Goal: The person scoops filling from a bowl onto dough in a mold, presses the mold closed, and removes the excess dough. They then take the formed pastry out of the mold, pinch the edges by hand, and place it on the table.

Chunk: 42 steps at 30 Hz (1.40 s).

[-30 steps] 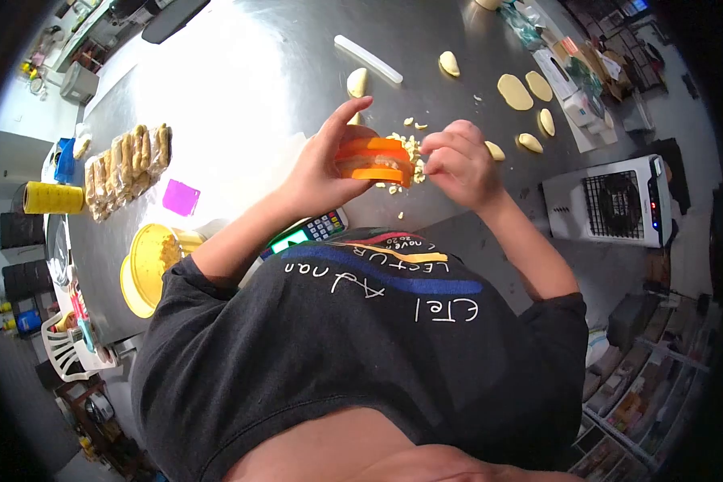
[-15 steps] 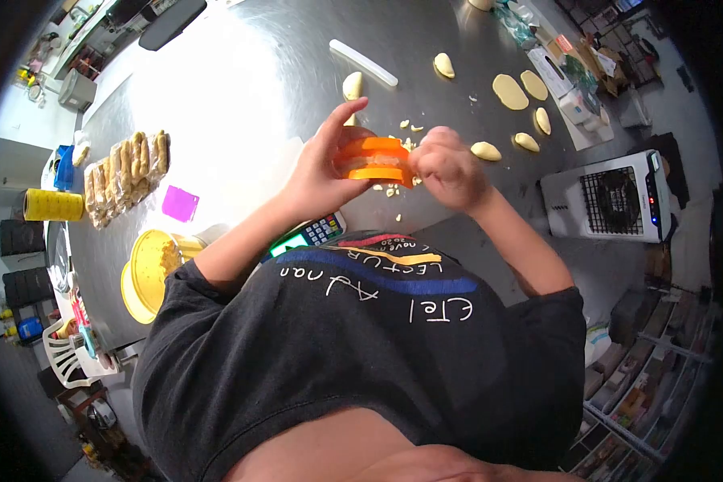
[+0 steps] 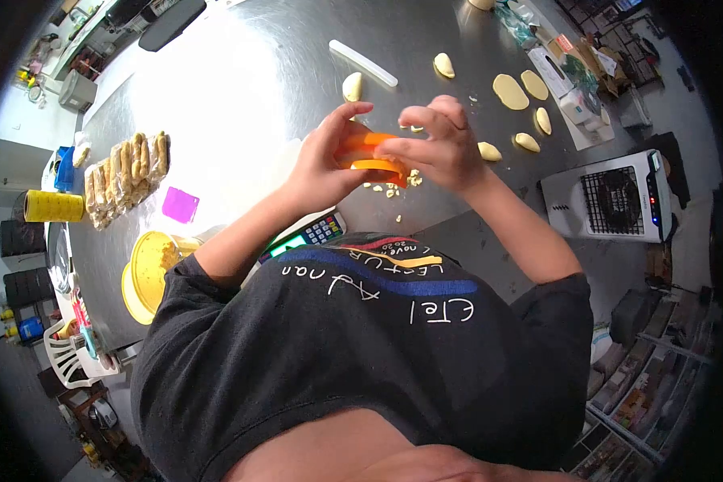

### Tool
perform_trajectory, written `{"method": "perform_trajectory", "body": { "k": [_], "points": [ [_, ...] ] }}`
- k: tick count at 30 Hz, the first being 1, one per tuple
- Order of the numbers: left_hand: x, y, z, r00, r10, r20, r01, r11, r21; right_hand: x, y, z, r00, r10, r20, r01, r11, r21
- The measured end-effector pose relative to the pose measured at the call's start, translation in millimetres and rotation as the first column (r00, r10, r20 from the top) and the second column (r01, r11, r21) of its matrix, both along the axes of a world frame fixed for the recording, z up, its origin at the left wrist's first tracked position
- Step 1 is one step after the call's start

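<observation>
My left hand [image 3: 323,161] is closed around an orange dumpling mould [image 3: 371,164], which stands folded partway with its two halves apart. From the right, my right hand [image 3: 450,149] reaches into the mould's gap, fingers apart and one fingertip touching it. What lies between the halves is mostly covered by the fingers. Small dough scraps [image 3: 390,191] are scattered on the table under the mould. Just beyond my left hand is a folded dough piece [image 3: 353,86]. To the right lie two flat dough rounds [image 3: 510,92] and several folded half-moon pieces [image 3: 526,142].
A white rolling pin [image 3: 363,63] lies on the metal table [image 3: 305,48]. At left are bagged pastries [image 3: 127,173], a purple scraper [image 3: 181,205], a yellow tub [image 3: 143,277] and a yellow tape roll [image 3: 53,206]. A digital scale [image 3: 313,233] sits near my body. An air cooler [image 3: 606,197] stands at right.
My right hand has gone from a closed fist at the mould's right edge to spread fingers reaching into the gap. My left hand keeps its hold, nearly still.
</observation>
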<state>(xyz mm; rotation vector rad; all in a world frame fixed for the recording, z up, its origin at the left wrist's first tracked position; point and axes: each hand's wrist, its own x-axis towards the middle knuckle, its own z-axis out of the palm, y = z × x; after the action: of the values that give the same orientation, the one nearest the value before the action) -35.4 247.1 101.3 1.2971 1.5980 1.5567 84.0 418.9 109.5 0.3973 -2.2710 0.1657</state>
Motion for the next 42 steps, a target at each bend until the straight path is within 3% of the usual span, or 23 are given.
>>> {"method": "perform_trajectory", "body": {
  "k": [7, 11, 13, 14, 16, 20, 24, 29, 32, 34, 39, 42],
  "points": [
    [2.7, -1.5, 2.3, 0.985, -0.021, 0.174, 0.037, 0.995, -0.092, -13.7, 10.5, -13.0, 0.995, 0.091, 0.043, -0.096, 0.989, 0.110],
    [2.2, -3.2, -0.1, 0.990, -0.011, 0.143, 0.021, 0.997, -0.073, -3.6, 29.7, -19.1, 0.986, 0.159, 0.043, -0.163, 0.979, 0.123],
    [-2.4, -6.9, 2.2, 0.999, 0.033, 0.014, -0.033, 0.999, 0.007, 9.2, 42.5, -24.8, 0.998, -0.003, 0.061, -0.003, 0.995, 0.099],
    [-3.7, -8.6, 3.1, 0.999, 0.036, 0.015, -0.036, 0.999, 0.008, 14.1, 47.4, -24.7, 0.998, 0.000, 0.062, -0.007, 0.995, 0.100],
    [-4.3, -11.5, 4.5, 0.999, 0.027, -0.039, -0.025, 0.998, 0.052, 21.4, 53.5, -24.6, 0.971, -0.188, 0.146, 0.176, 0.980, 0.094],
    [-4.3, -9.4, 2.8, 0.999, 0.009, -0.035, -0.006, 0.997, 0.080, 23.3, 56.0, -28.6, 0.959, -0.208, 0.190, 0.224, 0.972, -0.068],
    [-2.8, -5.5, -1.6, 0.994, -0.030, -0.107, 0.035, 0.998, 0.050, 20.6, 48.3, -29.5, 0.950, -0.235, 0.205, 0.260, 0.960, -0.104],
    [1.4, -3.2, 3.9, 0.988, -0.023, -0.151, 0.019, 0.999, -0.028, 9.8, 12.3, 4.2, 0.992, -0.026, 0.125, 0.029, 0.999, -0.021],
    [3.1, 0.1, 1.4, 0.979, -0.065, -0.192, 0.055, 0.997, -0.057, -1.0, -2.8, 4.1, 0.977, 0.070, 0.201, -0.076, 0.997, 0.022],
    [5.6, 3.3, -3.1, 0.987, -0.137, -0.080, 0.131, 0.989, -0.073, -12.2, -7.5, 3.8, 0.977, 0.076, 0.198, -0.084, 0.996, 0.036],
    [7.1, 5.2, -7.3, 0.990, -0.126, -0.062, 0.128, 0.992, 0.020, -24.8, -8.5, 3.1, 0.953, 0.161, 0.258, -0.205, 0.967, 0.153],
    [7.0, -0.3, -2.4, 0.987, -0.142, 0.078, 0.149, 0.984, -0.094, -17.3, 1.7, 3.2, 0.943, 0.190, 0.274, -0.249, 0.948, 0.197]
  ]
}}
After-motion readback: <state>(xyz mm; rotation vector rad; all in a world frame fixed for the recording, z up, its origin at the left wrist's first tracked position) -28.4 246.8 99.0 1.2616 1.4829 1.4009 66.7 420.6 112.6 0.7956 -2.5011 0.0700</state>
